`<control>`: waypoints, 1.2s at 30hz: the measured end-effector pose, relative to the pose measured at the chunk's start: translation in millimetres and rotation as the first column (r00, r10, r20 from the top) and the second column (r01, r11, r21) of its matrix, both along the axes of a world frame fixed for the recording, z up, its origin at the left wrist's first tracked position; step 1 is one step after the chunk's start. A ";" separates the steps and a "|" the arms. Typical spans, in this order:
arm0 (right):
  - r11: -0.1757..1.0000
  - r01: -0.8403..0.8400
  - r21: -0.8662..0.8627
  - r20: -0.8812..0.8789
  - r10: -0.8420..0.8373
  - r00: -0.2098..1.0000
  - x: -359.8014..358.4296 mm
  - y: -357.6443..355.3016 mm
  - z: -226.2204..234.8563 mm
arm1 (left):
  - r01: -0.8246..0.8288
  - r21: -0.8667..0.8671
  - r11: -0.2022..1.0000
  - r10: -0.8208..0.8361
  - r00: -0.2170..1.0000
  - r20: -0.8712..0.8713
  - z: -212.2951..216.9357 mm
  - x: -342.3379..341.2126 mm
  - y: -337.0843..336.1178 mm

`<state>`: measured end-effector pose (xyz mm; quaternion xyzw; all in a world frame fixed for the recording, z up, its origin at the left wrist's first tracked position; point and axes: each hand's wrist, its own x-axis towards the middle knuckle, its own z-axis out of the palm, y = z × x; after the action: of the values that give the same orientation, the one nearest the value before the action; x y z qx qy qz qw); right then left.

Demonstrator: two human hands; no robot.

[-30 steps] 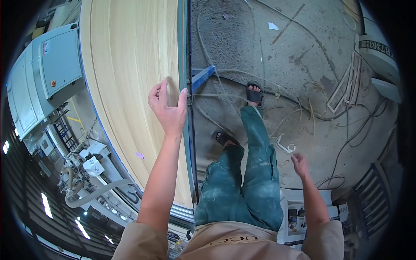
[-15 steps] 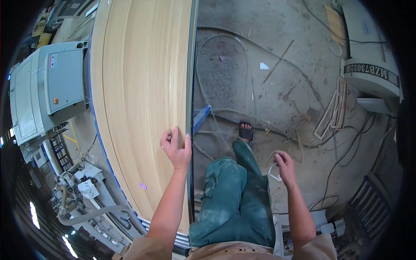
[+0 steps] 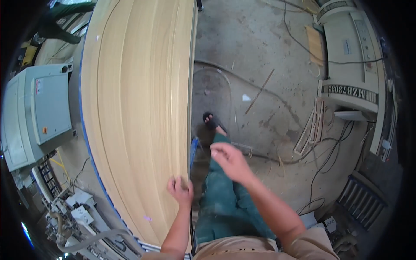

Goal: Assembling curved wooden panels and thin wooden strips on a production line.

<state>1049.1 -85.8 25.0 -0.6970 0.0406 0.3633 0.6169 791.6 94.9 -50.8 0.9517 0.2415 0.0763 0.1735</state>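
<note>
A long, light wood-grain panel (image 3: 138, 95) lies flat on a machine bed and runs from the top of the view toward me. My left hand (image 3: 180, 190) rests on the panel's near right edge, fingers curled over the rim. Just right of that edge, above my green trouser leg, my right hand (image 3: 230, 159) hovers with loosely bent fingers, holding nothing. My sandalled foot (image 3: 211, 121) stands on the concrete floor beyond it.
A grey control cabinet (image 3: 37, 112) stands left of the panel, with pale machine parts and hoses (image 3: 73, 216) below it. A white machine (image 3: 353, 65) is at the right. Cables, wood strips (image 3: 310, 134) and scraps litter the concrete floor (image 3: 268, 56).
My left hand has slid down the panel's right edge toward me. My right hand swung up from low at my side to near the panel edge. The view shifted along the panel.
</note>
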 end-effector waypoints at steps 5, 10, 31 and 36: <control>0.993 -0.087 -0.074 -0.118 0.078 0.990 59.0 13.9 -38.0 | -0.027 -0.197 0.980 0.001 0.992 -0.130 11.7 8.0 1.6; 0.976 -0.074 -0.204 -0.169 0.040 0.985 125.5 27.2 -54.9 | -0.144 -0.428 0.892 0.044 0.971 -0.235 49.9 50.9 10.0; 0.979 -0.120 -0.162 -0.090 0.107 0.990 442.3 -16.9 -30.6 | -0.369 -0.272 0.889 0.317 0.923 -0.217 54.5 487.3 30.8; 0.932 -0.299 -0.206 -0.097 0.285 0.954 550.5 -44.2 -93.2 | -0.404 -0.181 0.896 0.330 0.883 -0.335 50.2 512.3 19.3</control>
<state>1599.6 -130.0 -68.1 -0.7465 -0.0034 0.4670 0.4740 1303.9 114.2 -0.6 0.8596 0.4495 -0.0654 0.2341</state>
